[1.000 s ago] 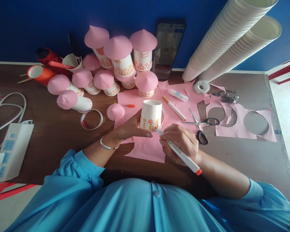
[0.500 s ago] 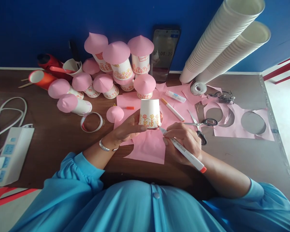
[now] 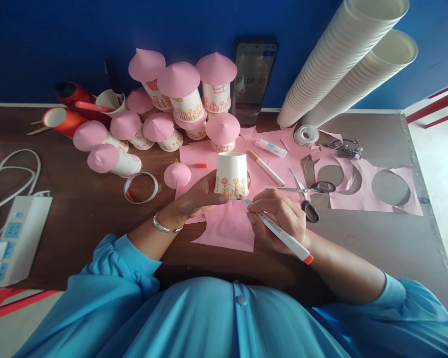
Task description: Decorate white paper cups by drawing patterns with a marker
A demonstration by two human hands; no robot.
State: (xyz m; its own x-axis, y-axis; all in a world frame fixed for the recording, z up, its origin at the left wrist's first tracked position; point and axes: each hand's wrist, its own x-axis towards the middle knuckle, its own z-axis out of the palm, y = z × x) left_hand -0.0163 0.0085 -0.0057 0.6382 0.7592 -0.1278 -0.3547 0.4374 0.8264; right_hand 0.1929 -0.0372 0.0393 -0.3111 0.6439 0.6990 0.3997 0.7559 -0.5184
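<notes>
The right hand point(image 3: 278, 219) pinches a white marker point(image 3: 285, 238) between thumb and fingers, near its writing end, with the orange end slanting back past the palm. Its tip is at the lower edge of a white paper cup point(image 3: 231, 166); whether it quite touches, I cannot tell. The left hand point(image 3: 197, 199) is curled around the cup's side, thumb along the lower edge, holding it up in front of the chest with the wider end towards the body. Red and yellow flowers run around that end, so the step in hand looks to be adding red strokes low on this floral band.

As I judge it, another stroke here calls for a firm left grip that does not dent the thin wall, and light marker pressure so the tip does not skid off the rim. Reaching a fresh part of the wall would call for a small turn of the cup, with the thumb kept off any wet ink.

Beneath the cup lies pink paper point(image 3: 231, 231). Near the right hand are open scissors point(image 3: 306, 190), with another marker point(image 3: 266, 168) and a glue stick point(image 3: 271, 147) beyond. Past the left hand, a small pink cone point(image 3: 177, 175) and a white paper ring point(image 3: 156, 190) sit on the bench point(image 3: 97, 219). Cups with pink cone tops point(image 3: 179, 79) stand grouped farther back.
</notes>
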